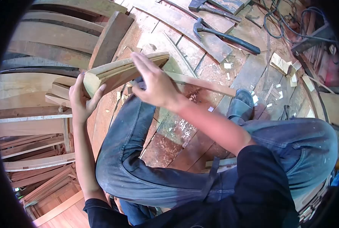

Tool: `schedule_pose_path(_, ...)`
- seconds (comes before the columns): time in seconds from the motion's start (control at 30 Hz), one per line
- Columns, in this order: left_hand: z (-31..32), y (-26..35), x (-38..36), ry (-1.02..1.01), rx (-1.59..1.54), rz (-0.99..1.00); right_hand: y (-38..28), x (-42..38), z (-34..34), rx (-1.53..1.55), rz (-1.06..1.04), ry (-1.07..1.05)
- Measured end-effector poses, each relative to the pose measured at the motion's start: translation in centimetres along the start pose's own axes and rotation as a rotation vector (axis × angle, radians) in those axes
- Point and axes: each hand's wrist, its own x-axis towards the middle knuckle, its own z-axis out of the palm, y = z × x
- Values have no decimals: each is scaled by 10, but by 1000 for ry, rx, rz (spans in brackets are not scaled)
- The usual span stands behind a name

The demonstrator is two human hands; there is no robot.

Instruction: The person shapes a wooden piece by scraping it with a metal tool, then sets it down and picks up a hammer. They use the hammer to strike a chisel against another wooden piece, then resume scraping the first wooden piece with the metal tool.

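A moulded piece of wood (116, 72) with stepped grooves along its side is held up in front of me, tilted, its right end higher. My left hand (82, 97) is closed around its near left end, the thumb on the grooved side. Toward the other end, my right hand (156, 81) lies against the piece, fingers stretched out flat across it and thumb apart below. Whether anything thin sits under the right fingers cannot be made out. Behind the right wrist, a narrow wooden strip (203, 85) runs across to my sandaled foot (241, 104).
A claw hammer (226, 36) lies on boards ahead, with another hammer-like tool (215, 11) beyond it. Curved boards (55, 34) and wooden frames (44, 182) are stacked at left. Black cable (279, 22) coils at upper right. Wood scraps (283, 64) litter the plank floor.
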Motion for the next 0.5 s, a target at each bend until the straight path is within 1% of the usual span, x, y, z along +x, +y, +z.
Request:
schedule_pose_path(0.03, -1, 0, 0, -7, 11, 9, -20, 5, -6, 63, -28, 2)
schedule_pose_path(0.1, 0, 1, 1, 3, -1, 21, -45, 11, 1, 115, -193, 78)
schedule_pose_path(0.13, 2, 3, 2, 19, -25, 23, -60, 11, -1, 119, -204, 111)
schedule_pose_path(0.17, 3, 4, 2, 36, -49, 26, -60, 11, -3, 91, -226, 108)
schedule_pose_path(0.23, 2, 4, 2, 9, 9, 61, -60, 13, -6, 34, -275, 105)
schedule_pose_path(0.27, 1, 4, 2, -4, 38, 80, -40, 11, 4, 16, -332, 125)
schedule_pose_path(0.33, 2, 3, 3, 10, 45, 138, 6, 4, 8, -20, -367, 143)
schedule_pose_path(0.37, 3, 3, 3, 19, 48, 169, 34, -4, 11, -65, -255, 111)
schedule_pose_path(0.4, 1, 0, 3, -33, -9, 46, 59, -9, 9, -202, 1, -12)
schedule_pose_path(0.43, 1, -1, 2, -25, 1, 59, 83, -12, 8, -374, 257, -180)
schedule_pose_path(0.47, 1, -3, 2, -19, 10, 73, 101, -16, 9, -320, 512, -226)
schedule_pose_path(0.5, 1, -1, 2, -13, 18, 84, 101, -19, -3, -209, 537, -205)
